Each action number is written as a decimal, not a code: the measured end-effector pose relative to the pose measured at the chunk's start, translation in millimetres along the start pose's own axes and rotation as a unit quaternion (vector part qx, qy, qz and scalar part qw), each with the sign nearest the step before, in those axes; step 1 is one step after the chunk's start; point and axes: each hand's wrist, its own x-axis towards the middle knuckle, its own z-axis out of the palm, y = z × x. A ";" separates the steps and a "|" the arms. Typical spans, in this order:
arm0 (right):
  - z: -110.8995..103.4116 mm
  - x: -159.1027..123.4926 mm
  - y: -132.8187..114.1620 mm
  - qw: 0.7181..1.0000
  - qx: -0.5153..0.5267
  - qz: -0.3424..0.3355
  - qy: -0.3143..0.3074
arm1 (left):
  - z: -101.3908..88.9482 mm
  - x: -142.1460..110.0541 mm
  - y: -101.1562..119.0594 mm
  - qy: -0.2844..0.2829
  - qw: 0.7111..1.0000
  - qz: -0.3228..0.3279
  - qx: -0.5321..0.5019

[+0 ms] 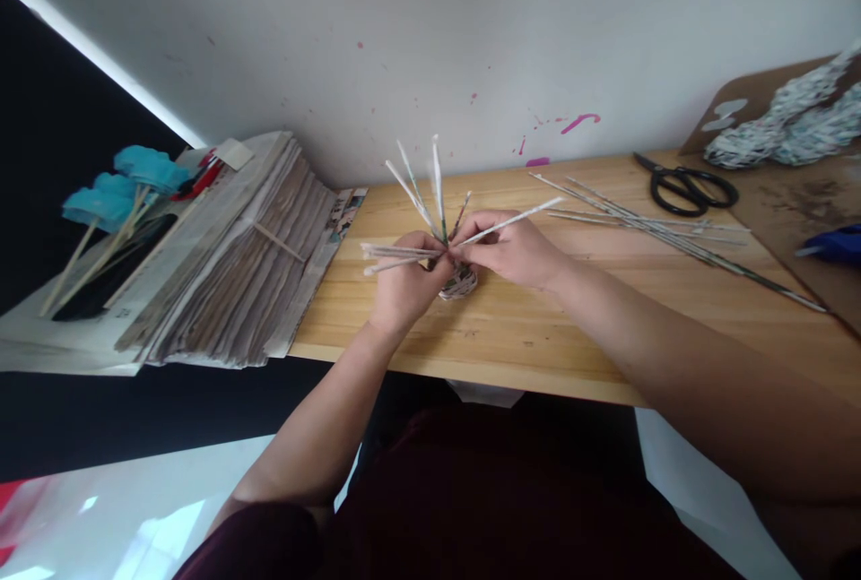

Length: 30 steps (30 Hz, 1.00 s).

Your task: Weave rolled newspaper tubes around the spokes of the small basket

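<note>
A small woven paper piece (459, 282) rests on the wooden table, with several rolled-paper sticks (439, 181) fanning up and out from it. My left hand (407, 280) is closed round its left side, and a few sticks jut leftward across that hand. From the right, my right hand (515, 248) pinches at the same spot, fingertips meeting those of the left. One pale paper stick (515, 220) runs out to the upper right from the right fingers. Where the fingertips meet, the weave is partly hidden.
Loose paper sticks (646, 226) and black scissors (692, 190) lie to the right. Beyond them, white woven pieces (787, 118) rest on brown cardboard (824, 194) near a blue object (834, 246). A tall newspaper stack (235, 266) stands left, with blue paper flowers (127, 186) on top.
</note>
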 end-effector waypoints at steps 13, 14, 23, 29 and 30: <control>2.9 -0.7 0.9 0.994 0.095 0.053 -0.001 | -7.3 1.4 7.6 -0.013 0.999 -0.023 0.038; 3.0 -0.9 0.3 0.993 0.102 0.060 0.003 | -7.9 1.4 8.1 -0.014 0.999 -0.027 0.041; 0.6 -0.1 -2.3 0.978 0.178 0.105 0.004 | -13.1 2.3 13.7 -0.050 0.995 -0.059 0.059; -2.1 2.2 0.1 0.967 0.203 0.156 -0.003 | -9.2 1.1 9.7 -0.027 0.997 -0.061 0.045; -2.0 2.4 0.5 0.966 0.202 0.160 -0.001 | -8.4 1.2 10.2 -0.025 0.997 -0.060 0.051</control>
